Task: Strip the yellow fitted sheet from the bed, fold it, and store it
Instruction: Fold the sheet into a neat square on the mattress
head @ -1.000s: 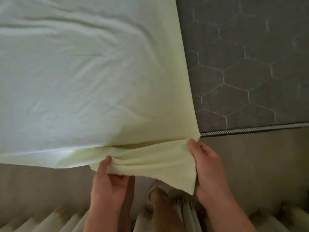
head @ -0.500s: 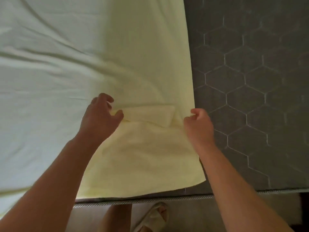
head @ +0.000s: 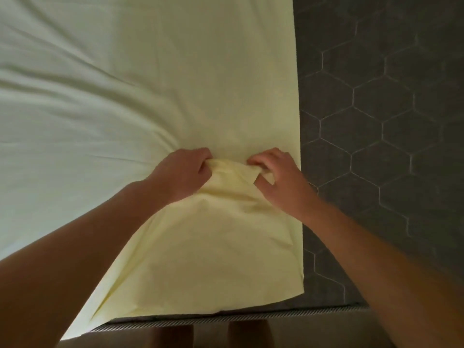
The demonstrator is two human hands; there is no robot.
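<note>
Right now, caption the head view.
Both hands, left and right, gather the yellow sheet over the grey mattress.

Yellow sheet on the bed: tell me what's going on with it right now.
A person is folding the yellow fitted sheet on top of the bare grey mattress. The left hand and right hand each grip a bunched bit of the sheet's edge, brought up over the flat part of the sheet. The mattress is uncovered on the right and along its near edge, and nothing is stored yet.
</note>
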